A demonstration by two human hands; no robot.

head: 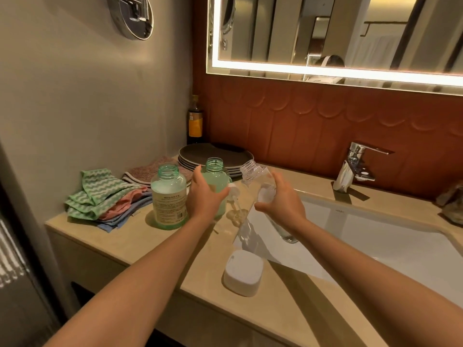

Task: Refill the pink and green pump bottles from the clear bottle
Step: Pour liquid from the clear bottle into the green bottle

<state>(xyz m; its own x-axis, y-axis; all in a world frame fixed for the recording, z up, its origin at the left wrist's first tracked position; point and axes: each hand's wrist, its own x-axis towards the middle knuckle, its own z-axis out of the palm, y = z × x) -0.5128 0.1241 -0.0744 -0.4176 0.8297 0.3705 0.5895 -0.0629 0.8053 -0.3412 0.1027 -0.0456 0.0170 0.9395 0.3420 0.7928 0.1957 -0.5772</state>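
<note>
While the left hand (204, 196) wraps round the green bottle (215, 171), its fingers curled on the smooth translucent body, I see that bottle standing upright on the bench (288, 309) with its pump off and its threaded neck open. Right hand (283, 199) grips the clear bottle (253, 174), fingers clenched about its middle. It is tilted, ribbed open neck up and to the left, near the green bottle's mouth but apart from it, base low over the sink (375, 246) edge. Some pale liquid sits inside; I can't tell the level.

Just left of the green one stands a second tinted bottle (168, 196), round-shouldered, paper label, also uncapped. A white pump head (233, 190) lies on the bench between the hands.

Rest:
- white rounded-square lid (243, 272), matte, near the front edge
- folded cloths (105, 199), wavy green, pink and blue, soft weave
- stacked dark round plates (215, 156) behind the bottles
- dark glass bottle (195, 121), orange label, in the corner
- chrome faucet (355, 164), shiny
- lit mirror (325, 33) above rust scalloped tiles
</note>
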